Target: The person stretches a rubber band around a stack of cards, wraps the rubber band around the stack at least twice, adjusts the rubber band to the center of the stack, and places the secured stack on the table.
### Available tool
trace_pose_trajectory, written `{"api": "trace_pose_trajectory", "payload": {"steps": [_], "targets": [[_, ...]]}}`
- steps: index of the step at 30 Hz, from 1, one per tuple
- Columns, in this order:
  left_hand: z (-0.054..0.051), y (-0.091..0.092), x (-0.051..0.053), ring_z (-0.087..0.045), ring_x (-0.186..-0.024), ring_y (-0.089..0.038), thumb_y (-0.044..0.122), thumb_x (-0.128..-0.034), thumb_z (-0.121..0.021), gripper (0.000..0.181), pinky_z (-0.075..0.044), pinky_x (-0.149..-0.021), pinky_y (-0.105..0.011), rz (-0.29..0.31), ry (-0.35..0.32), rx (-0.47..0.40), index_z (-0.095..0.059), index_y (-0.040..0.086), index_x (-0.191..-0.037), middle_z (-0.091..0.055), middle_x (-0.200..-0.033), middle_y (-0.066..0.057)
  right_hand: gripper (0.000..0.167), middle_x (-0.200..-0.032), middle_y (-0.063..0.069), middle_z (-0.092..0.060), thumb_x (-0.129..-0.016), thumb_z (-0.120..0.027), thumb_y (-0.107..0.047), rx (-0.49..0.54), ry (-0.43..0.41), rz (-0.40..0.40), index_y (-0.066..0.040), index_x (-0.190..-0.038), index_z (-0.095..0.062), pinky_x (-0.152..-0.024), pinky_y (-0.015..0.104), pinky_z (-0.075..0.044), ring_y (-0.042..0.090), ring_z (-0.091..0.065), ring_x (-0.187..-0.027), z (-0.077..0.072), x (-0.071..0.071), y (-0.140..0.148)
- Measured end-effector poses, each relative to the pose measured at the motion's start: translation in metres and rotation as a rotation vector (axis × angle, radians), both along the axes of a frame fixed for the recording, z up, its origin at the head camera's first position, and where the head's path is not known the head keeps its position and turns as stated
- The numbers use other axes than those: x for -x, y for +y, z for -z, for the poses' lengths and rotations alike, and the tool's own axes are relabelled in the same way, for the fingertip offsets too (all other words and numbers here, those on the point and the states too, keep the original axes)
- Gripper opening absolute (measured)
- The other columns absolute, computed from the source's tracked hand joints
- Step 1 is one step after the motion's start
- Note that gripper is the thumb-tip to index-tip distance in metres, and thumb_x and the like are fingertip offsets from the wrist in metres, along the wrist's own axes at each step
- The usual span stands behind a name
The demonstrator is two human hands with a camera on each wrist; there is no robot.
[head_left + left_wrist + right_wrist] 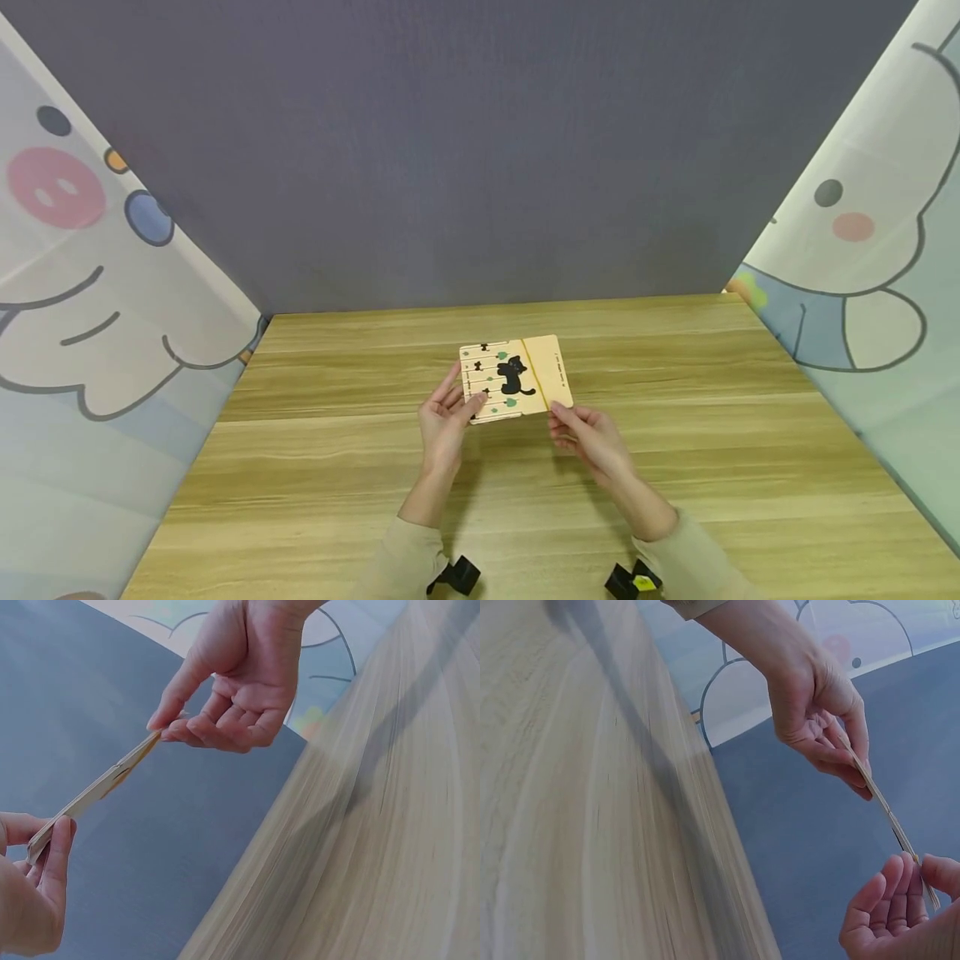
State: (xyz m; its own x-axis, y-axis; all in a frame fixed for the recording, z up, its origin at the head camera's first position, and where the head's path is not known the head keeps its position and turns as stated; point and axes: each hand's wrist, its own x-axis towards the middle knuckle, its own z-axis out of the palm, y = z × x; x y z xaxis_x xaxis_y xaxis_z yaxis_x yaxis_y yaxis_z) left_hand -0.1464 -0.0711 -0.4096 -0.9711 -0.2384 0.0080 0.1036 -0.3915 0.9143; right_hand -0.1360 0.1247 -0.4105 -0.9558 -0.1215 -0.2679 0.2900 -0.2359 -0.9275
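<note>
Cat-print card [516,379]: held above the table [315,467], just below frame centre.
Left hand [442,427]: curled, card's left end gripped.
Right hand [597,443]: lower right corner pinched.
Yellow band [536,374]: not yet removed.
Stage: lifting judged done.

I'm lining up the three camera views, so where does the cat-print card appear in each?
Head: the cat-print card is just right of centre and below the middle, printed face showing.
Left wrist: the cat-print card is in the left part, edge-on, rising toward the right.
Right wrist: the cat-print card is in the right part, edge-on, dropping toward the lower right.
Shared landmark: the wooden tabletop.
</note>
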Motion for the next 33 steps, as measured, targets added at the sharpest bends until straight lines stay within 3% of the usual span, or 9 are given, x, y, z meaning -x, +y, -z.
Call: {"api": "trace_pose_trajectory", "payload": {"steps": [21, 28, 33], "targets": [[0.005, 0.008, -0.001, -0.062, -0.086, -0.021, -0.013, -0.0696, -0.064, 0.062, -0.051, -0.077, -0.028, 0.008, 0.025, 0.042, -0.05, 0.009, -0.125, -0.058, -0.11, -0.02, 0.007, -0.075, 0.009, -0.065, -0.083, -0.06, -0.005, 0.08, 0.007, 0.027, 0.0, -0.081, -0.064, -0.063, 0.023, -0.053, 0.014, -0.059, -0.064, 0.009, -0.003, -0.005], [0.007, 0.012, -0.003, -0.063, -0.075, -0.018, -0.012, -0.0689, -0.065, 0.062, -0.053, -0.07, -0.027, 0.013, 0.011, 0.046, -0.05, 0.009, -0.125, -0.061, -0.101, -0.021, 0.007, -0.075, 0.009, -0.066, -0.082, -0.062, -0.006, 0.079, -0.011, 0.002, 0.0, -0.081, -0.065, -0.065, 0.025, -0.053, 0.013, -0.059, -0.063, 0.009, -0.004, -0.005], [0.007, 0.014, -0.003, -0.064, -0.077, -0.021, -0.014, -0.0684, -0.064, 0.063, -0.053, -0.069, -0.029, 0.009, 0.036, 0.004, -0.048, 0.006, -0.126, -0.061, -0.1, -0.022, 0.008, -0.078, 0.007, -0.066, -0.083, -0.062, -0.01, 0.066, 0.009, -0.049, -0.003, -0.084, -0.065, -0.07, 0.028, -0.053, 0.013, -0.06, -0.067, 0.009, -0.003, -0.002]]}}
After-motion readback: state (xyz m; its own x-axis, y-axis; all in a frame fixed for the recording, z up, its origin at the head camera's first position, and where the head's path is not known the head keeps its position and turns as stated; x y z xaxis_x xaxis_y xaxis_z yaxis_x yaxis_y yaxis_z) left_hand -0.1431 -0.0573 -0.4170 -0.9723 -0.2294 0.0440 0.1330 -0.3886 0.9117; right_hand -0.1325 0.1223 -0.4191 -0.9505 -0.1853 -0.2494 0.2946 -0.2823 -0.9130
